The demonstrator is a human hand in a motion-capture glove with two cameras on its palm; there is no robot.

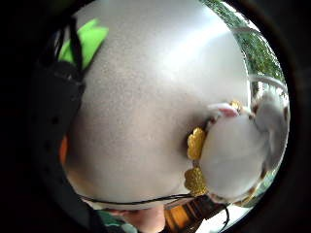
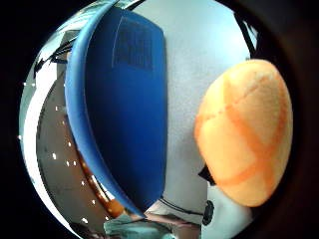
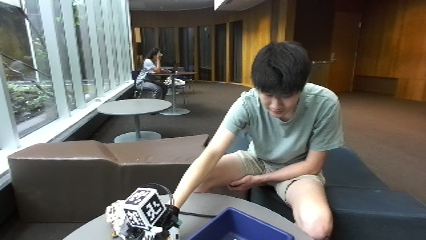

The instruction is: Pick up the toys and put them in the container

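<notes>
The person sits on a dark bench and leans in, right arm stretched down to the round grey table (image 3: 219,202). The gloved right hand (image 3: 170,217) is low over the tabletop at its near-left part, just beside the blue container (image 3: 233,227). From here its fingers are hidden behind the gear on the glove, so I cannot tell whether they are spread, curled or pinching anything.

Count of what shows: one container, three toys.

In the thumb side palm view, one orange toy (image 2: 246,132), rounded like a bun with darker orange bands crossing it, sits very close to the palm on the grey surface; whether the hand holds it I cannot tell. The blue container (image 2: 124,99) stands next to it, apart from it, its rim curving and its inside deep blue.

In the little finger side palm view, a white toy (image 1: 233,150) with yellow scalloped edging lies on the grey table (image 1: 146,97), and a bright green toy (image 1: 90,41) peeks out beside the black glove strap, its shape unclear.
</notes>
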